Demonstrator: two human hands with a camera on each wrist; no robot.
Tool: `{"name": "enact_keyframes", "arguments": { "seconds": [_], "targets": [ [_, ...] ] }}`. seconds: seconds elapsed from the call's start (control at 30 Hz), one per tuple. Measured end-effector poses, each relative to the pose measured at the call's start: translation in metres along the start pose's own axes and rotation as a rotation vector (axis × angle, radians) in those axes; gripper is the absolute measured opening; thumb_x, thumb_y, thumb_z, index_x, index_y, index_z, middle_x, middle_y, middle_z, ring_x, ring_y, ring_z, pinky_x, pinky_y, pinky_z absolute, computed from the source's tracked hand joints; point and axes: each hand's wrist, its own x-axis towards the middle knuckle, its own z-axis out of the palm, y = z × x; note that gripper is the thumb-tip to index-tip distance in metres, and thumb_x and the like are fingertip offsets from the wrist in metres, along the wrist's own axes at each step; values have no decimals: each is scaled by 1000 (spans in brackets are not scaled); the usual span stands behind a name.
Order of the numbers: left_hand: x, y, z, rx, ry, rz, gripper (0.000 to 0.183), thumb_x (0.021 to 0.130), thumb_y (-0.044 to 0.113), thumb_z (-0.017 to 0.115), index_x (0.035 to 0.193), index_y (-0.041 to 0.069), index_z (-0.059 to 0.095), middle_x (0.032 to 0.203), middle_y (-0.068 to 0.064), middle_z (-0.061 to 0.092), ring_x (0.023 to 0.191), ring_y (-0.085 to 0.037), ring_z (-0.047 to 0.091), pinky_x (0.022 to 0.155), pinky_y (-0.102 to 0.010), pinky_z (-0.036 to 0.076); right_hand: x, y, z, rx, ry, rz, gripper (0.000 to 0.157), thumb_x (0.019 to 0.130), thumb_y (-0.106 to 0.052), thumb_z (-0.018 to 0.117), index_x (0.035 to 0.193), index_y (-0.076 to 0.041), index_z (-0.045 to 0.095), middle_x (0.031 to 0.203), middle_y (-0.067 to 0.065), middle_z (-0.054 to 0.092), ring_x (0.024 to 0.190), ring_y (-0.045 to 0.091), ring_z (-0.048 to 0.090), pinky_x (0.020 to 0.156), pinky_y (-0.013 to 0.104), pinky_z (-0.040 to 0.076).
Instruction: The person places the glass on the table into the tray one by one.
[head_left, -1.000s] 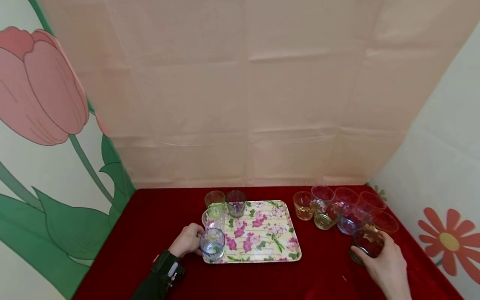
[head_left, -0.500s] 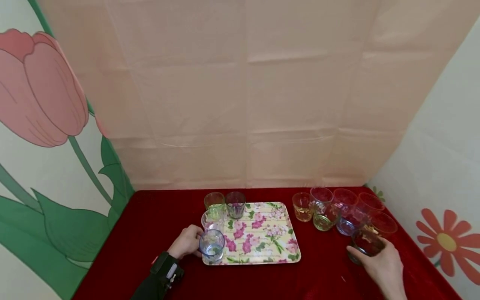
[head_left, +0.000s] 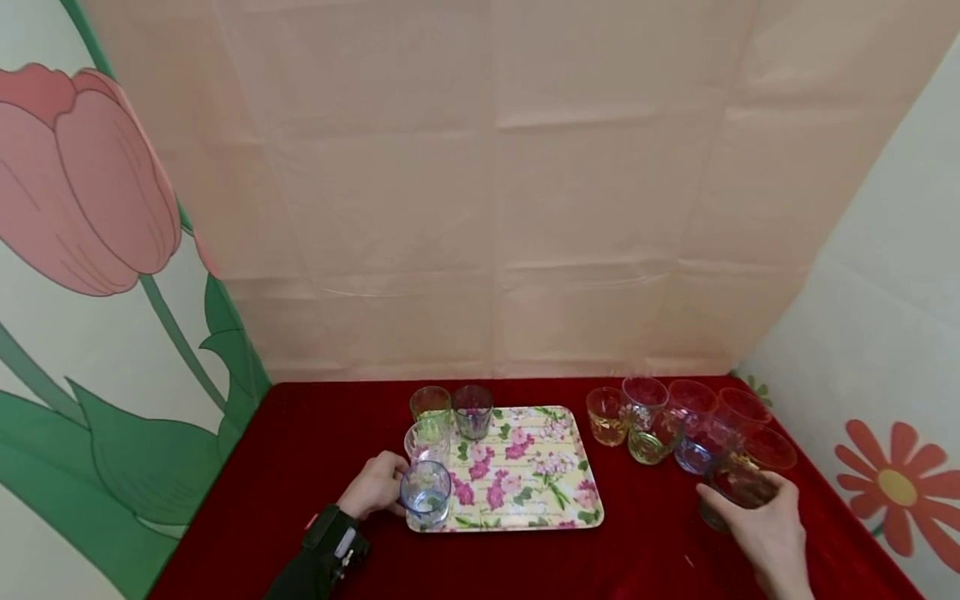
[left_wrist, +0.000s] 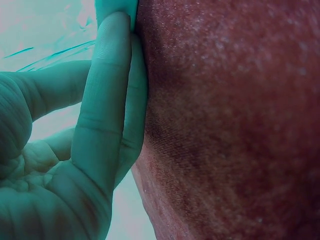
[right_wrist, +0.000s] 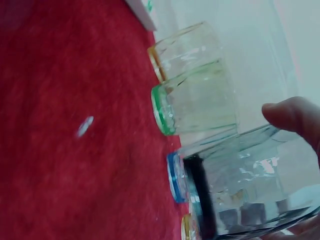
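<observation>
In the head view my left hand [head_left: 377, 487] grips the left rim of the flowered tray [head_left: 543, 467], beside a blue glass tumbler [head_left: 426, 490]. The left wrist view has the thumb tip hidden behind the fingers [left_wrist: 102, 100], which meet a pale strip. Behind the blue tumbler, along the tray's left side, stand a clear one [head_left: 427, 440], a greenish one [head_left: 431, 405] and a smoky one [head_left: 473, 412]. My right hand [head_left: 772, 517] holds a dark-based glass tumbler [right_wrist: 245, 185] at the right, thumb on one side, fingers round the other.
Several more tumblers crowd the right of the red cloth [head_left: 652, 533], among them a yellow-based one [head_left: 606, 417], a green-based one [head_left: 651, 442] and a blue-based one [right_wrist: 176, 177]. A beige backdrop [head_left: 495, 208] rises behind, with painted walls on both sides.
My right hand has shifted slightly left on the dark-based tumbler. The left hand, the tray and the tumblers on it look unmoved.
</observation>
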Motion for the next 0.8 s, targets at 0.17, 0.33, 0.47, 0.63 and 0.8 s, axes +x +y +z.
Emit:
{"name": "enact_keyframes", "arguments": {
  "seconds": [0.17, 0.33, 0.47, 0.63, 0.8],
  "targets": [
    [0, -1, 1, -7, 3, 12, 20, 88, -18, 57, 106, -10, 64, 79, -13, 59, 63, -20, 64, 54, -34, 61, -5, -10, 2, 73, 13, -32, 105, 86, -47, 79, 154, -4, 12, 152, 31, 29, 134, 47, 34, 96, 61, 45],
    [0, -1, 0, -10, 2, 12, 19, 88, -17, 58, 105, -10, 64, 78, -12, 59, 62, -20, 64, 54, -35, 61, -8, -20, 2, 127, -26, -78, 107, 81, -46, 84, 155, -9, 16, 155, 22, 30, 133, 40, 38, 75, 26, 50],
    [-1, -1, 0, -15, 1, 13, 19, 88, -17, 58, 104, -10, 64, 78, -12, 60, 63, -20, 64, 54, -35, 61, -13, -27, 5, 160, -60, -138, 101, 80, -43, 86, 156, -15, 27, 149, 15, 40, 123, 29, 46, 64, 11, 48],
    [-1, -1, 1, -18, 1, 21, 18, 87, -17, 58, 102, -9, 64, 77, -12, 60, 62, -20, 64, 54, -35, 61, -18, -37, 12, 156, -91, -215, 93, 81, -42, 85, 153, -15, 32, 145, 13, 43, 117, 25, 46, 66, 10, 47],
    [0, -2, 1, -15, -2, 20, 18, 88, -17, 58, 102, -8, 64, 77, -12, 60, 62, -20, 64, 54, -35, 61, -24, -48, 23, 224, -143, -304, 83, 83, -29, 86, 147, -13, 37, 133, 8, 52, 107, 8, 55, 73, 11, 50]
  ]
}}
